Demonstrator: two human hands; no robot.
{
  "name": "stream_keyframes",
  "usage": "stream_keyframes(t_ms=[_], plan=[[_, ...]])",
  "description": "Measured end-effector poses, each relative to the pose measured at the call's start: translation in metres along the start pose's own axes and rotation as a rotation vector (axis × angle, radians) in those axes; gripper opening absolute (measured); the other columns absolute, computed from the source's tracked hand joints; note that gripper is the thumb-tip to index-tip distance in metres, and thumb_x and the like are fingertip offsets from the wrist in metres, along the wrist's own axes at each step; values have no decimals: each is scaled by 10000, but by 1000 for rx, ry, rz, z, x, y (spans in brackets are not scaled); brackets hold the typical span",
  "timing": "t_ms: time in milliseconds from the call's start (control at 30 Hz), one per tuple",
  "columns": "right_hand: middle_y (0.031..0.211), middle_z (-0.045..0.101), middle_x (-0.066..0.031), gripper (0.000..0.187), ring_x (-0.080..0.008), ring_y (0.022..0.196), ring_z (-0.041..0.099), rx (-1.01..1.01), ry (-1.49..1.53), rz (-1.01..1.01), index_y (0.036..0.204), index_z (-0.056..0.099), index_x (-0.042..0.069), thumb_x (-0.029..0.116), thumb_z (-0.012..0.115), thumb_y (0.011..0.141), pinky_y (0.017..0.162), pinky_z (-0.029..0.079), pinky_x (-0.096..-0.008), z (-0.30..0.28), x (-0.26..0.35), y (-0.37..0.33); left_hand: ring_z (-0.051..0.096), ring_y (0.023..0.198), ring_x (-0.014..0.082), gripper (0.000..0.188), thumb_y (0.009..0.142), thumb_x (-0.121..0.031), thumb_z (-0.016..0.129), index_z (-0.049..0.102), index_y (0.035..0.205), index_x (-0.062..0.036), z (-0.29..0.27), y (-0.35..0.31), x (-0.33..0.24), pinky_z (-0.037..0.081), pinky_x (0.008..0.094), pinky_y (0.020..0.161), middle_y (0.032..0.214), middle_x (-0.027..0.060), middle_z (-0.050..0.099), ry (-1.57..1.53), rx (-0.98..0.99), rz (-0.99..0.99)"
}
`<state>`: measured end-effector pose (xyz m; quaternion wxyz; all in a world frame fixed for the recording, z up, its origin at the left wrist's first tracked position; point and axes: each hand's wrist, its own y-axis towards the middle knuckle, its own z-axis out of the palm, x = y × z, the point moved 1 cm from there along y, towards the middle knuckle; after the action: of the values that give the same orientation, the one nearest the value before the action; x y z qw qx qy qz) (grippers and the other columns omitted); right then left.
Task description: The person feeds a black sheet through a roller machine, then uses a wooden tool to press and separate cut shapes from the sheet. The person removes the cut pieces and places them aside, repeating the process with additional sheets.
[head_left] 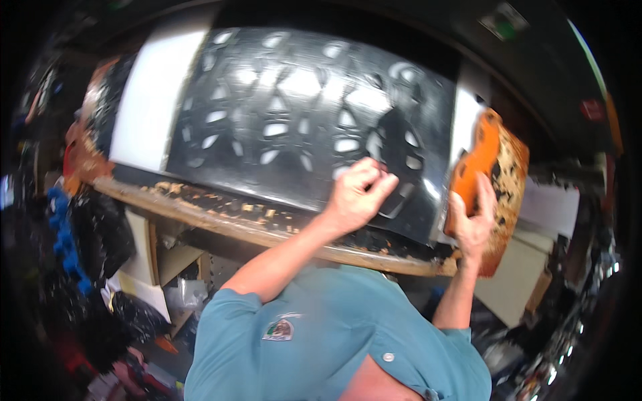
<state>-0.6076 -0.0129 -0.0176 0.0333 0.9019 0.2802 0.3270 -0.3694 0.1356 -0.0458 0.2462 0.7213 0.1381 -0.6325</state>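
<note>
A glossy black sheet full of cut-out openings lies across the bench before me. Over its lower right part is my left hand, thumb and fingers pinched together. What they hold, if anything, is too small to make out. Just beyond that hand, a darker black patch shows among the cut-outs; whether it is a loose piece I cannot tell. My right hand grips the lower end of an orange, wavy-edged piece at the sheet's right edge, thumb on one side and fingers on the other.
White board shows left of the sheet. A worn brown board with dark marks lies at the right. Small scraps litter the wooden front edge. Blue wavy pieces hang at the left, near black plastic bags.
</note>
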Motion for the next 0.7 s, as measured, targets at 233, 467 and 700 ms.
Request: stream_keyframes(t_ms=[233,467,700], plan=[[1227,659,-155,621,-344,1123,644,235,184,-506,1254,733,9,224,953,715,927,552,-442,36,96,8,619,967,95,219,1089,-153,676,770,1057,43,2,-2,-5,504,274,869,1037,46,702,-275,-2,-423],[996,777,-135,184,-180,863,728,211,593,-35,1135,764,-53,93,729,1029,771,573,-309,43,78,20,669,1100,158,205,1075,-158,682,718,1161,26,7,2,-17,536,327,978,1148,89,691,-228,75,-322],[1058,806,-48,379,-58,889,651,425,1100,367,1209,775,-27,305,606,1138,801,523,-223,51,68,26,702,1023,170,425,881,-148,906,586,1130,-20,30,11,-20,565,325,912,1043,67,667,-11,-7,-227]])
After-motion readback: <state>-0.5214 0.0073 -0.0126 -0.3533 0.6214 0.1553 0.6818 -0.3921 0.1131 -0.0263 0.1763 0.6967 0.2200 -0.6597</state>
